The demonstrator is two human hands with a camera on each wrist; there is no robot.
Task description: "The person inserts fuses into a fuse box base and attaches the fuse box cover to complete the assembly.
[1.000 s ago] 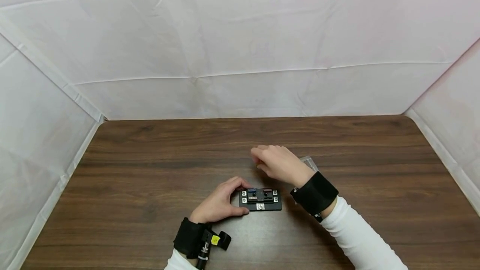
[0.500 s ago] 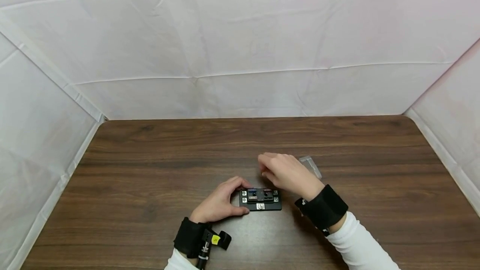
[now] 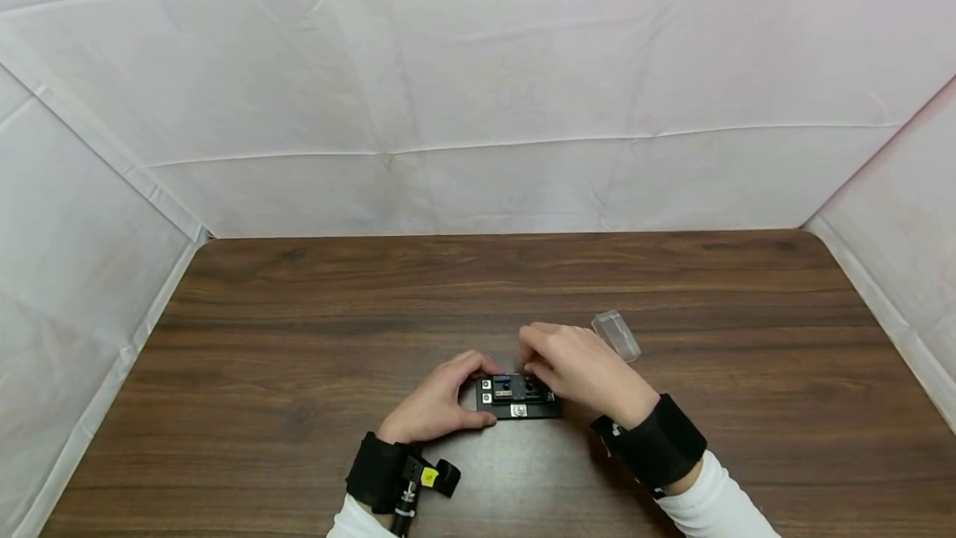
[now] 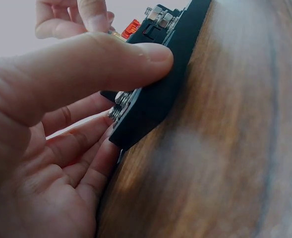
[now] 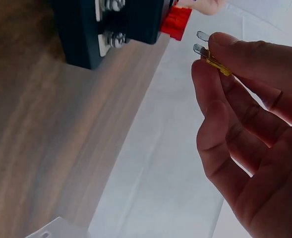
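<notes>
A small black fuse block (image 3: 517, 398) with silver screws lies on the wooden table (image 3: 299, 339); a blue and a red fuse (image 5: 175, 22) sit in it. My left hand (image 3: 441, 401) grips its left end, thumb on the near edge (image 4: 136, 57) and fingers behind. My right hand (image 3: 575, 368) hovers over the block's right part and pinches a small yellow blade fuse (image 5: 212, 60) between thumb and fingertips, its two metal prongs pointing toward the block (image 5: 111, 25).
A clear plastic cover (image 3: 616, 334) lies on the table just behind and right of my right hand. White sheeting walls in the table on the back and both sides.
My right hand has moved toward me and down, from behind the block to right over its right part, uncovering the clear cover. The left hand has stayed in place.
</notes>
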